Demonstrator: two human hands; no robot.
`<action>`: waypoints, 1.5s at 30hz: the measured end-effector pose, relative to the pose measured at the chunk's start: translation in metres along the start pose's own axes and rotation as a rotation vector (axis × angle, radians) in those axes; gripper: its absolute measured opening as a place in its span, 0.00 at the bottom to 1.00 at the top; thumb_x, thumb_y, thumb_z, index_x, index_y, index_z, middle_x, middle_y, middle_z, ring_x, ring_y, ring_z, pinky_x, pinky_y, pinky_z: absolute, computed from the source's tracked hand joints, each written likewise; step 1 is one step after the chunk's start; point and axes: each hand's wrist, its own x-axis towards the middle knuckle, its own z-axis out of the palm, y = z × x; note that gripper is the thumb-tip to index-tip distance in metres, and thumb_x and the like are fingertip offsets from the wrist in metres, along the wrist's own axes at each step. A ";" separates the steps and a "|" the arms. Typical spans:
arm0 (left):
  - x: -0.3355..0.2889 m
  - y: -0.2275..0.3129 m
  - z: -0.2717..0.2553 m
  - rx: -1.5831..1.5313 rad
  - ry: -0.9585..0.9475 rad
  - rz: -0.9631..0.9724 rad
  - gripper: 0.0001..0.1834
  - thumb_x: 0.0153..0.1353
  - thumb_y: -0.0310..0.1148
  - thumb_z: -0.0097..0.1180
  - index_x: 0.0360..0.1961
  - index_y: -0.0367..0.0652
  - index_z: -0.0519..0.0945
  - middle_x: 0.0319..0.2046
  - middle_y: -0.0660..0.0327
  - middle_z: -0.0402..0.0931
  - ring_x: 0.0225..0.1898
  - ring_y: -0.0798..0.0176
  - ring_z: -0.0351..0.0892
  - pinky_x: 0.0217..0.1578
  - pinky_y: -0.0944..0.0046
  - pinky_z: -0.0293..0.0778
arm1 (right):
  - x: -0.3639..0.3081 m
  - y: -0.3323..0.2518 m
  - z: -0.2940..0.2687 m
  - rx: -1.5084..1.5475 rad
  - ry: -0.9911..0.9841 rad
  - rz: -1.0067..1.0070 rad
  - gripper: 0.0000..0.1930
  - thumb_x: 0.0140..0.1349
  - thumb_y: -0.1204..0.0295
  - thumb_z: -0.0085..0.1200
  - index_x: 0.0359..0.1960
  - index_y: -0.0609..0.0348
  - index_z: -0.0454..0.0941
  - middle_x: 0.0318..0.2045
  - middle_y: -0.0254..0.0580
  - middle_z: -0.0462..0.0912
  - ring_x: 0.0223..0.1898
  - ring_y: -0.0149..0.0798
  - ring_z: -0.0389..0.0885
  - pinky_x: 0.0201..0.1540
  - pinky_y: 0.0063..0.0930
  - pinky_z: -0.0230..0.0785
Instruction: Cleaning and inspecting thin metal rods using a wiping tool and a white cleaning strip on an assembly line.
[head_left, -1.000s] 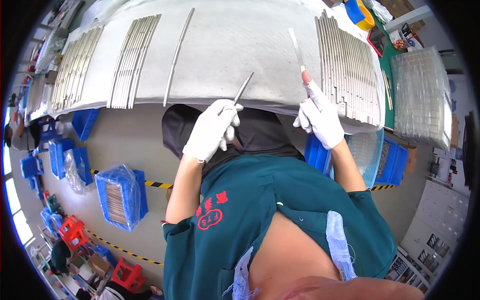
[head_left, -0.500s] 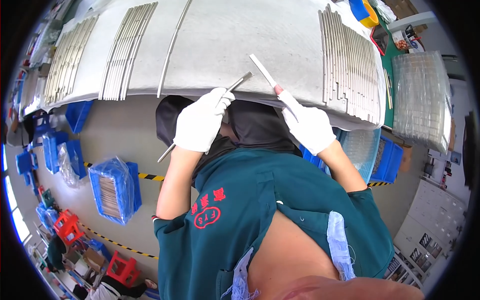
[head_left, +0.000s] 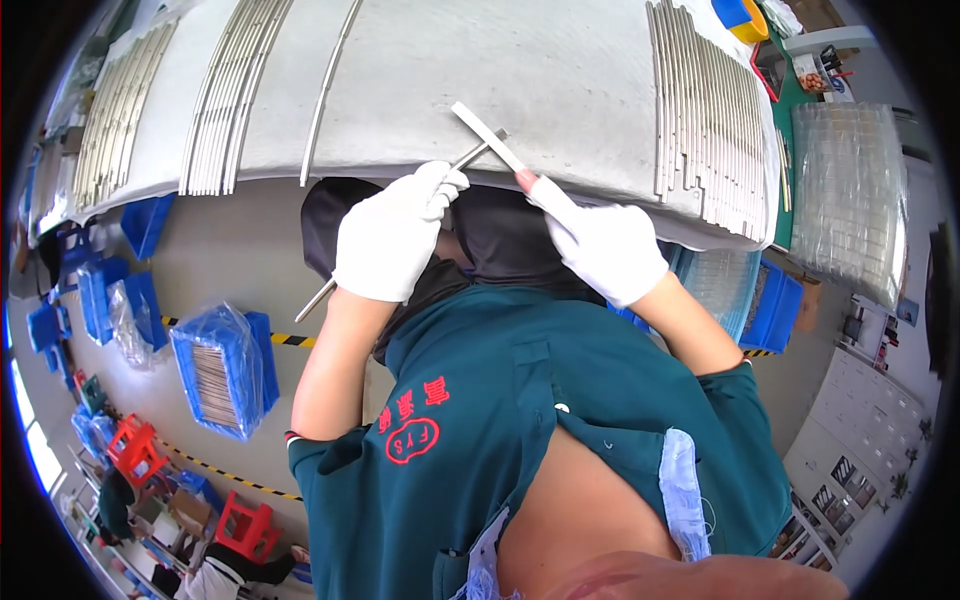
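Observation:
My left hand [head_left: 392, 238], in a white glove, is closed around a thin metal rod [head_left: 316, 300] held slantwise, its lower end sticking out past the wrist. In my gloved right hand [head_left: 610, 250], one bare fingertip showing, is a narrow flat whitish stick [head_left: 484, 132]. The stick crosses over the rod's upper end just above the near edge of the cloth-covered table [head_left: 480, 60]. On the table lie a lone rod [head_left: 328, 95], two rows of rods [head_left: 228, 105] on the left, and a wider row of rods [head_left: 705, 130] on the right.
Right of the table stands a plastic-wrapped stack [head_left: 850, 200], with a yellow-and-blue roll [head_left: 740, 18] at the far corner. Blue bins [head_left: 775, 310] sit below. On the left floor are a bagged blue crate of rods [head_left: 215, 385] and red stools [head_left: 247, 527]; a person is beyond.
The flat stick has moved left and now crosses the rod's tip, where before the two were apart. My right hand has shifted left with it; the whole view has shifted slightly.

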 end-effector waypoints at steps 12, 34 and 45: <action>0.001 0.004 -0.002 -0.016 -0.017 -0.042 0.10 0.61 0.35 0.50 0.40 0.47 0.79 0.35 0.62 0.80 0.37 0.60 0.79 0.37 0.67 0.73 | -0.020 0.003 0.001 0.039 -0.016 0.056 0.27 0.57 0.72 0.50 0.61 0.38 0.66 0.07 0.35 0.67 0.07 0.35 0.67 0.12 0.29 0.61; 0.001 -0.007 0.002 0.020 0.081 0.156 0.10 0.62 0.35 0.50 0.41 0.46 0.79 0.36 0.62 0.80 0.36 0.60 0.80 0.36 0.67 0.74 | -0.022 0.008 0.005 0.042 -0.002 0.008 0.28 0.57 0.71 0.49 0.62 0.38 0.64 0.07 0.31 0.66 0.07 0.34 0.67 0.10 0.28 0.60; 0.002 -0.008 0.002 0.029 0.050 0.124 0.10 0.61 0.36 0.50 0.41 0.46 0.78 0.35 0.61 0.80 0.36 0.59 0.79 0.36 0.67 0.74 | -0.016 0.010 -0.004 -0.080 -0.085 -0.018 0.29 0.58 0.72 0.49 0.63 0.36 0.62 0.08 0.31 0.64 0.08 0.35 0.67 0.11 0.28 0.59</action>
